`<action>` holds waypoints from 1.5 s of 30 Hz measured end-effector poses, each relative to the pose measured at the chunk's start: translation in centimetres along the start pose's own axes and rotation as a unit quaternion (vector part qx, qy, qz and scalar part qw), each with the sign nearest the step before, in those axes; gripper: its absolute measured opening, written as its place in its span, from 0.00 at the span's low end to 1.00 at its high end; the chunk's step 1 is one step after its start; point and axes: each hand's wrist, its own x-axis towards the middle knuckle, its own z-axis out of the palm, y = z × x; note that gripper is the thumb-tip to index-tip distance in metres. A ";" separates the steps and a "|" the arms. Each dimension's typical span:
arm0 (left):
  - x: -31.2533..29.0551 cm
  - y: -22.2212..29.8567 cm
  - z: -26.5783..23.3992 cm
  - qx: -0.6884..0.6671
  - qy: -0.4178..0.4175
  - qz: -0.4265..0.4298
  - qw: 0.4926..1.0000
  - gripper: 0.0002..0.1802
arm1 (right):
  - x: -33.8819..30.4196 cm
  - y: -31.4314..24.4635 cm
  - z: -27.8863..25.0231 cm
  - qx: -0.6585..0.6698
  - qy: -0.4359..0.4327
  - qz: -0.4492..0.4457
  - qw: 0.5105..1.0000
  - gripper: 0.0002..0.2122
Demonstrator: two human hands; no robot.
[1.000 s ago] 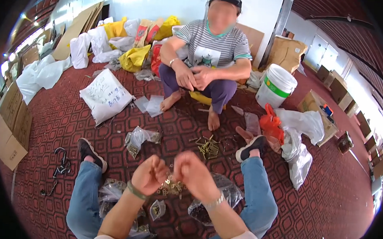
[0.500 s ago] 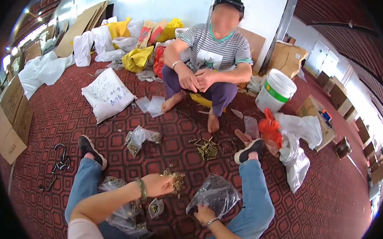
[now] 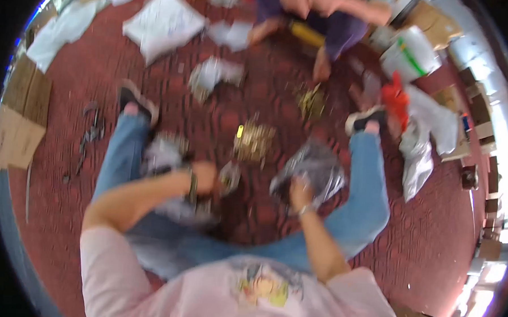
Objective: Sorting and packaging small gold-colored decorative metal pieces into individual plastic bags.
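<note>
My left hand (image 3: 205, 177) is low over the carpet, its fingers smeared by motion. Beside its fingertips lies a small clear packet (image 3: 229, 179) with brass-coloured pieces in it. My right hand (image 3: 300, 193) is closed at the mouth of a clear plastic bag (image 3: 320, 168); its fingertips are partly hidden there. Between my legs, ahead of both hands, is a heap of small brass-coloured rings (image 3: 255, 141). Farther off to the right sits a pile of brass-coloured screw-like pieces (image 3: 312, 103). More filled clear bags (image 3: 166, 152) lie against my left leg, partly under my left forearm.
A person (image 3: 322, 14) squats opposite me. A white sack (image 3: 164, 25) and a clear bag of parts (image 3: 214, 76) lie ahead. At the right are a white bucket (image 3: 410, 55), a red bag (image 3: 395, 102) and white sacks (image 3: 417, 165). Cardboard boxes (image 3: 20, 114) stand left.
The view has tipped down, showing my shirt. My left hand has left the ring heap and come back toward the small packet. My right hand stays at the plastic bag.
</note>
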 end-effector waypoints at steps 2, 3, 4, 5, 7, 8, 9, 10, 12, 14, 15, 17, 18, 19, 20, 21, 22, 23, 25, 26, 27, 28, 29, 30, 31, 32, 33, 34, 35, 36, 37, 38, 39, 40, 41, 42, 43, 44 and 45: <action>-0.7 -1.0 0.4 -0.103 -0.031 -0.031 0.994 0.24 | -0.2 -3.8 -2.5 0.037 -0.042 0.042 0.998 0.11; -0.7 -0.9 -0.5 -0.133 -0.023 -0.039 0.990 0.22 | 0.1 -3.1 -2.2 0.060 -0.018 0.028 0.998 0.10; -1.1 -0.5 -0.1 -0.162 -0.013 -0.048 0.986 0.21 | -0.3 -2.3 -2.3 0.083 0.009 0.014 0.996 0.10; -0.9 -0.7 0.5 -0.176 -0.023 -0.056 0.982 0.20 | -0.1 -1.5 -1.7 0.082 0.010 0.006 0.997 0.10; -1.1 0.0 0.6 -0.176 -0.005 -0.051 0.983 0.20 | 0.1 -0.8 -0.9 0.076 0.014 0.009 0.997 0.10; -1.4 0.7 0.9 -0.176 0.009 -0.038 0.984 0.21 | -0.2 -0.5 -0.8 0.065 0.020 0.017 0.998 0.09; -1.5 1.3 1.0 -0.176 0.023 -0.024 0.984 0.21 | -0.4 -0.2 -0.7 0.053 0.027 0.026 0.998 0.09; -1.6 1.5 0.9 -0.175 0.037 -0.009 0.984 0.21 | -0.4 0.1 -0.5 0.041 0.033 0.037 0.998 0.09; -2.2 1.7 1.6 -0.175 0.006 -0.026 0.984 0.21 | -0.6 -1.2 -1.2 0.081 0.006 0.051 0.995 0.09; -2.3 1.7 1.4 -0.164 -0.039 -0.057 0.984 0.21 | 0.1 -2.9 -2.2 0.163 -0.031 0.070 0.984 0.09; -2.2 1.5 1.0 -0.157 -0.057 -0.073 0.983 0.22 | -0.8 -4.0 -2.7 0.203 -0.047 0.076 0.975 0.09; -1.7 0.9 -0.6 -0.135 -0.037 -0.071 0.988 0.21 | -1.0 -5.2 -4.3 0.286 -0.074 0.078 0.952 0.09; -1.5 1.0 -1.2 -0.114 -0.031 -0.063 0.991 0.21 | -0.9 -5.9 -5.0 0.325 -0.089 0.084 0.938 0.09; -1.9 1.4 -1.1 -0.096 -0.034 -0.058 0.993 0.21 | -1.0 -6.7 -5.6 0.364 -0.111 0.096 0.920 0.09; -2.2 1.7 -0.9 -0.079 -0.039 -0.054 0.995 0.21 | -0.4 -7.3 -6.1 0.403 -0.134 0.109 0.899 0.09; -2.1 1.4 -1.2 -0.023 0.026 -0.027 0.999 0.21 | -0.4 -8.3 -6.4 0.439 -0.156 0.126 0.875 0.09; -1.9 1.0 -1.6 0.033 0.090 0.001 0.995 0.21 | -0.3 -8.7 -7.0 0.475 -0.178 0.145 0.850 0.09; -2.0 1.3 -2.0 0.031 0.079 0.006 0.996 0.21 | -0.4 -9.0 -7.5 0.510 -0.194 0.166 0.821 0.09; -1.8 2.2 -3.9 -0.369 0.179 0.001 0.912 0.20 | -0.6 -10.7 -8.4 0.578 -0.220 0.189 0.762 0.09; -0.7 3.8 -3.9 -0.500 0.198 0.002 0.843 0.19 | -0.8 -11.8 -8.9 0.608 -0.233 0.198 0.733 0.09; 0.4 5.5 -3.7 -0.620 0.212 0.004 0.755 0.17 | -0.8 -12.6 -9.6 0.635 -0.244 0.207 0.703 0.09; 1.1 6.9 -3.4 -0.621 0.213 0.009 0.754 0.17 | -0.8 -13.7 -10.3 0.663 -0.254 0.212 0.672 0.09; 1.8 7.9 -3.0 -0.713 0.127 -0.059 0.687 0.16 | -0.8 -14.3 -11.3 0.689 -0.263 0.210 0.642 0.09; 2.5 8.5 -2.3 -0.786 0.037 -0.124 0.604 0.14 | 0.1 -14.8 -12.3 0.714 -0.272 0.208 0.610 0.09; 3.5 8.3 -0.5 -0.856 -0.053 -0.039 0.513 0.15 | 0.6 -15.2 -12.6 0.714 -0.270 0.197 0.616 0.09; 4.7 8.2 1.2 -0.899 -0.149 0.048 0.410 0.15 | 0.9 -15.6 -13.0 0.662 -0.252 0.121 0.695 0.10; 5.3 8.6 1.6 -0.894 -0.155 0.056 0.416 0.15 | 0.7 -15.9 -13.3 0.600 -0.227 0.050 0.765 0.10; 6.0 8.9 1.9 -0.912 -0.138 0.060 0.382 0.15 | 0.6 -16.0 -13.6 0.529 -0.199 -0.020 0.825 0.11; 6.5 9.2 1.8 -0.928 -0.119 0.065 0.347 0.16 | 0.7 -15.9 -13.9 0.449 -0.169 -0.091 0.873 0.12; 6.5 9.8 1.4 -0.926 -0.122 0.073 0.351 0.16 | 0.7 -15.7 -14.5 0.445 -0.162 -0.094 0.876 0.12; 6.5 10.3 0.9 -0.930 -0.122 0.102 0.331 0.16 | 0.8 -15.5 -15.0 0.457 -0.152 -0.095 0.871 0.12; 6.3 10.6 0.2 -0.933 -0.123 0.132 0.312 0.17 | 1.0 -15.3 -15.5 0.468 -0.141 -0.098 0.867 0.13; 6.1 10.8 -0.5 -0.934 -0.123 0.161 0.293 0.18 | 1.2 -15.3 -16.0 0.480 -0.131 -0.101 0.862 0.14; 5.9 11.1 -1.2 -0.935 -0.122 0.191 0.273 0.18 | 1.4 -15.3 -16.5 0.492 -0.121 -0.106 0.856 0.14; 6.4 11.0 -2.7 -0.929 -0.122 0.207 0.283 0.18 | 2.6 -15.2 -16.9 0.487 -0.109 -0.120 0.858 0.14; 6.7 11.0 -4.3 -0.932 -0.105 0.195 0.287 0.19 | 3.8 -15.3 -17.4 0.450 -0.070 -0.135 0.880 0.14; 6.1 11.3 -4.3 -0.939 -0.091 0.170 0.284 0.19 | 3.3 -15.3 -17.5 0.415 -0.042 -0.137 0.899 0.14; 5.6 11.5 -4.3 -0.946 -0.076 0.144 0.280 0.20 | 2.9 -15.4 -17.6 0.379 -0.013 -0.137 0.915 0.14; 5.2 11.7 -4.1 -0.952 -0.061 0.119 0.276 0.20 | 2.4 -15.4 -17.6 0.341 0.016 -0.138 0.930 0.15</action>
